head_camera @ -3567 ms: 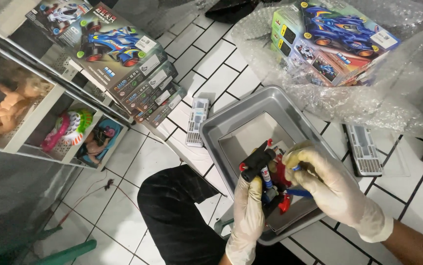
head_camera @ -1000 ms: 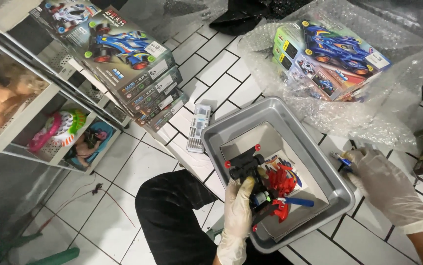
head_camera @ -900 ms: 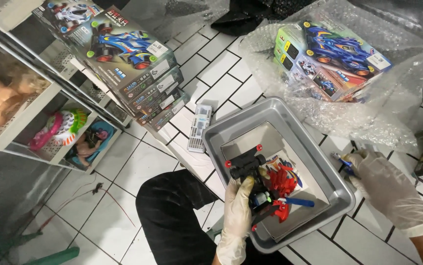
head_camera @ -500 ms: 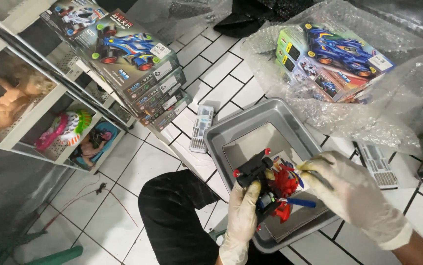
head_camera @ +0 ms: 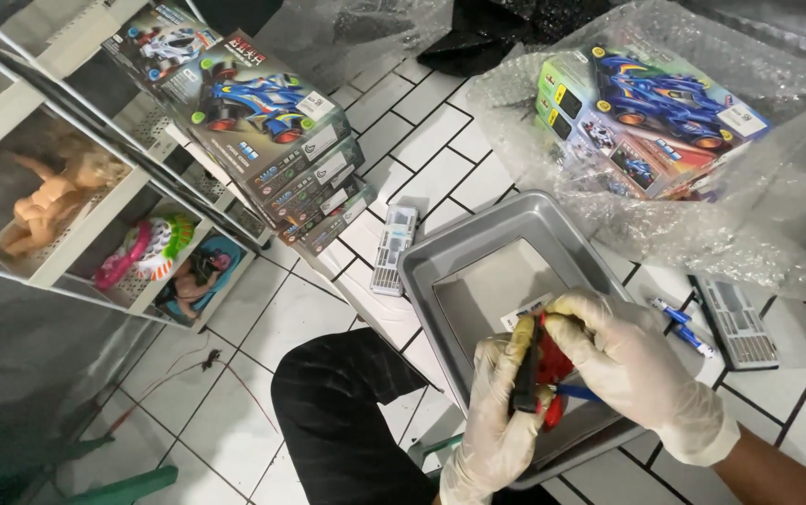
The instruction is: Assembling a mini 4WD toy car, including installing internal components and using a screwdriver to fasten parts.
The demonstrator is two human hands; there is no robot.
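Both my hands wear white gloves and meet over a grey metal tray (head_camera: 478, 252) on the white tiled floor. My left hand (head_camera: 492, 421) grips a small toy car chassis (head_camera: 538, 374), black and red, turned on its edge. My right hand (head_camera: 632, 360) closes over the top of the same chassis, and a blue tool tip (head_camera: 576, 393) pokes out beneath its fingers. A paper sheet lies in the tray bottom. My dark trouser knee (head_camera: 347, 421) is just left of the tray.
A stack of toy car boxes (head_camera: 276, 140) leans at a white shelf with dolls (head_camera: 57, 201). Another toy car box (head_camera: 646, 122) sits in bubble wrap at the back right. Grey parts frames (head_camera: 392, 251) (head_camera: 738, 323) and small blue pieces (head_camera: 683, 327) lie on the tiles.
My right hand came back from the tiles at the right and now covers the chassis. My left hand turned the chassis onto its edge.
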